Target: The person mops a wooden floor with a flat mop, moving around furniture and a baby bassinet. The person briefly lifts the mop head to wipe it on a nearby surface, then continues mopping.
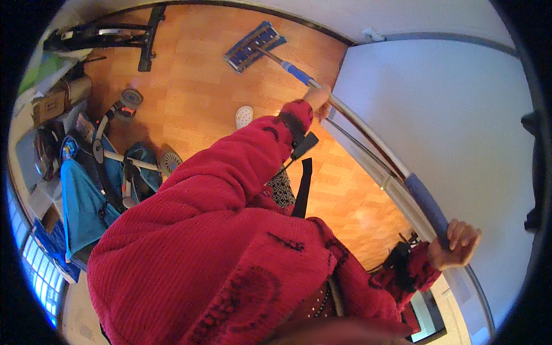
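A flat mop with a blue and brown-striped head [255, 46] lies on the wood floor at the top centre. Its metal pole [366, 129] slants down to the right across the view. My left hand [318, 100] is wrapped around the pole just below its blue collar [296, 73]. At the upper end of the pole, my right hand [456, 245] has its fingers curled over the dark blue foam grip [427, 207]. Both arms wear red knitted sleeves.
A white panel [435, 112] stands close along the right. At the left are a folded stroller with blue fabric [84, 207] and wheels, and a cardboard box [49, 105]. A black metal stand [148, 41] is at the upper left. A white clog [244, 117] shows below the mop head.
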Tool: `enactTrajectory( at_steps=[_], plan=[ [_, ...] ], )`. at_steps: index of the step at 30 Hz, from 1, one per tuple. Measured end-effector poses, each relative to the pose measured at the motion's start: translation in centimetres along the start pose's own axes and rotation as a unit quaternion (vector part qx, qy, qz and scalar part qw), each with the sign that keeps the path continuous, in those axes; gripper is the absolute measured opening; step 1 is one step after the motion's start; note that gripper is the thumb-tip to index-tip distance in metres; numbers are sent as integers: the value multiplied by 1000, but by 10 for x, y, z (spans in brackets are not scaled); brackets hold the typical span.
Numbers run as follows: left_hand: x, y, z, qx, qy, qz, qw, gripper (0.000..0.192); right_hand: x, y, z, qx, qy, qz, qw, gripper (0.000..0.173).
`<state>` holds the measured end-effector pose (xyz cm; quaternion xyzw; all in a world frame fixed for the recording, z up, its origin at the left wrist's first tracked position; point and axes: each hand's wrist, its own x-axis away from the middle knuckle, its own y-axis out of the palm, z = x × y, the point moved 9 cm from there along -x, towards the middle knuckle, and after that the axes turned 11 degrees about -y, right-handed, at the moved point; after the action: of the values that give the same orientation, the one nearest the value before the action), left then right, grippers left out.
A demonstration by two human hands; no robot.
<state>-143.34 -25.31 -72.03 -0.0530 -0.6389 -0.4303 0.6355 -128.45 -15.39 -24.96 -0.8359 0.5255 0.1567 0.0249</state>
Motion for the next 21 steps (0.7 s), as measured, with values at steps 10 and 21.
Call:
enactTrajectory(
  at_steps=[10,21],
  plan=[
    [-10,123,-129,-46,-132,-81,987,36,90,-61,-123,404,-232,-4,885,8],
    [7,100,-78,177,16,-70,982,23,47,-24,-110,653,-285,-136,689,19]
  ],
)
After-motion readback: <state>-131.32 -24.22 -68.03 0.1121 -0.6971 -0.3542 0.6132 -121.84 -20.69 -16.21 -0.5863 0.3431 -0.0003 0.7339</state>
